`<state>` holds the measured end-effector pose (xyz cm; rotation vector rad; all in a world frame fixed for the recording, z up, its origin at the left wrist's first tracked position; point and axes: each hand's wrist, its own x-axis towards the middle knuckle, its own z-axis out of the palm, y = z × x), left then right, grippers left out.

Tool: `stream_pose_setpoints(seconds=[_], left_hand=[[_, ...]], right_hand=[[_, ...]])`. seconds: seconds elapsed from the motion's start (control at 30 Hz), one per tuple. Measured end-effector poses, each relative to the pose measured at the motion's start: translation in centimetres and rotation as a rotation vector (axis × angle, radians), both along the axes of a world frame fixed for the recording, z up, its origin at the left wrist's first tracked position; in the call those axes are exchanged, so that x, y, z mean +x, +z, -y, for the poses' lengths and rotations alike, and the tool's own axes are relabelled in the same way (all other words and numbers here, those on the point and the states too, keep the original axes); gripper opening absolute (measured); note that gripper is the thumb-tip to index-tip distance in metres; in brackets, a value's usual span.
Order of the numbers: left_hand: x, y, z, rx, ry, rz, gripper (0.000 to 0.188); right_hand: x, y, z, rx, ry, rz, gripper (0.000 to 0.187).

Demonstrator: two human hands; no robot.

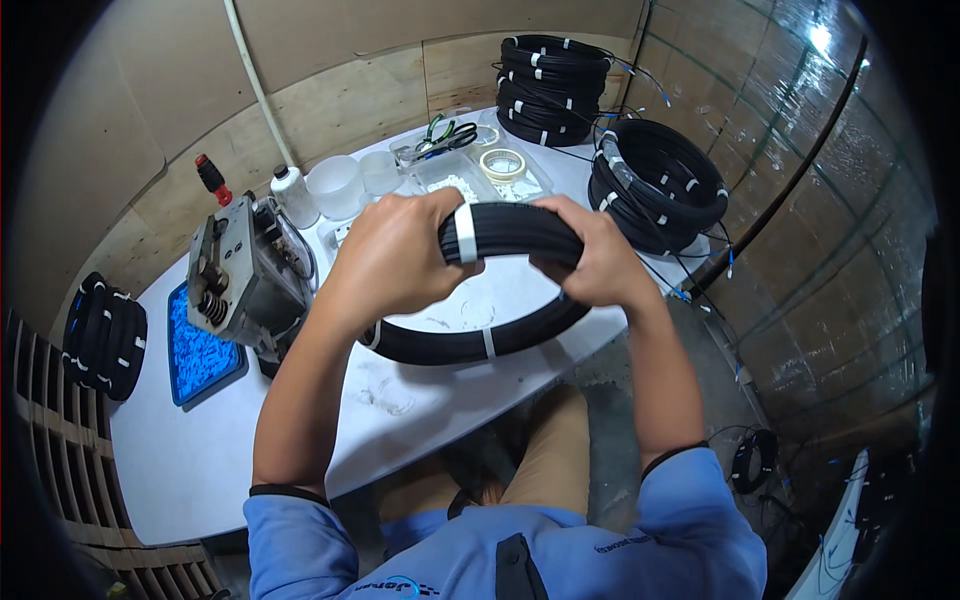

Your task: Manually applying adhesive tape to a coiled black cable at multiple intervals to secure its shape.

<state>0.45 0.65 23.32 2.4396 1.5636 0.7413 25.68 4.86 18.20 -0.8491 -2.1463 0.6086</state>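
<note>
Both hands grip a coil of black cable [520,228] bound with white tape bands. The coil is tilted, its far side raised toward me and its lower side hanging just over or touching the white table [240,450]; I cannot tell which. My left hand [395,255] is wrapped round the raised side at the left, next to a white tape band [466,234]. On the right, my right hand [600,255] closes round the same bundle. Some of the coil's left and right sides is hidden behind my hands.
A metal bench press [245,275] stands left, beside a blue tray [205,345] of small blue parts. Behind are a white bottle [292,195], plastic tubs [336,187], a tape roll [502,165] and pliers [437,130]. Cable coils stand stacked back right [552,92], right [655,190] and far left [104,337].
</note>
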Motion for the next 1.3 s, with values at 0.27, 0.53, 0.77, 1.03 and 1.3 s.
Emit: stream_pose_setpoints(seconds=[0.27,0.53,0.77,1.03,1.3], left_hand=[[-0.1,-2.6,-1.0,0.108,0.134,0.060,0.046],[-4.3,-4.1,-3.8,0.167,0.027,0.122,0.038],[-1.9,-4.0,-3.6,0.193,0.056,0.121,0.039],[-2.7,-4.7,-4.5,0.239,0.084,0.125,0.043],[-3.8,-4.7,-5.3,0.129,0.069,0.170,0.042]], right_hand=[[1.6,-2.6,-3.4,-0.075,-0.044,-0.103,0.042],[-0.2,-1.8,-0.4,-0.192,0.050,-0.273,0.071],[1.2,-2.9,-1.9,-0.209,-0.030,-0.236,0.069],[0.5,-2.7,-2.6,-0.090,-0.080,-0.163,0.050],[-0.6,-3.3,-3.0,-0.106,-0.088,-0.223,0.053]])
